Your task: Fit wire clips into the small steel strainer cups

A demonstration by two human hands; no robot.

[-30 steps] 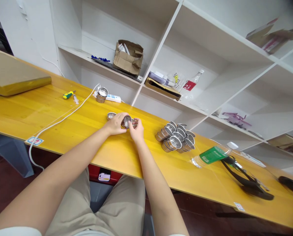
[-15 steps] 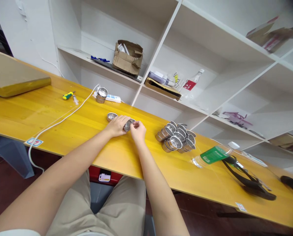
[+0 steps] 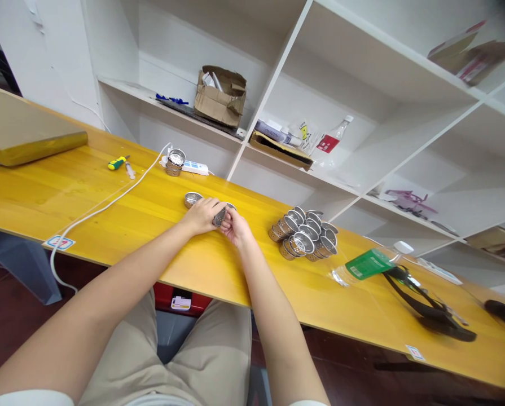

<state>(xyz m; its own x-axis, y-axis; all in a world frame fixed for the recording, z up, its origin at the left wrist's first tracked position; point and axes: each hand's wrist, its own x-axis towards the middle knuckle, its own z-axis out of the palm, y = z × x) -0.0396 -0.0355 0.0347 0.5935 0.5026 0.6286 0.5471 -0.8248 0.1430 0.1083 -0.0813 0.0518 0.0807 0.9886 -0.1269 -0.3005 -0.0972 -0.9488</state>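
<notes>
Between my two hands is a small perforated metal strainer cup (image 3: 219, 217), tilted above the table. My left hand (image 3: 202, 215) is closed round its left side. The fingers of my right hand (image 3: 235, 225) are closed on its right edge and partly hide it. Just behind my left hand, another strainer cup (image 3: 192, 199) stands on the yellow table (image 3: 150, 220). To the right, a cluster of several stacked strainer cups (image 3: 303, 234) sits on the table top.
A short stack of strainer cups (image 3: 175, 160) stands by a white power strip (image 3: 195, 167). A green screwdriver (image 3: 117, 163) and white cable (image 3: 108, 207) lie on the left. On the right are a green-labelled bottle (image 3: 368, 264) and a black strap (image 3: 430, 310). White shelves (image 3: 277, 73) rise behind.
My right hand has turned and slid slightly left and down around the strainer cup, which is now tilted differently. My left hand stays nearly in place.
</notes>
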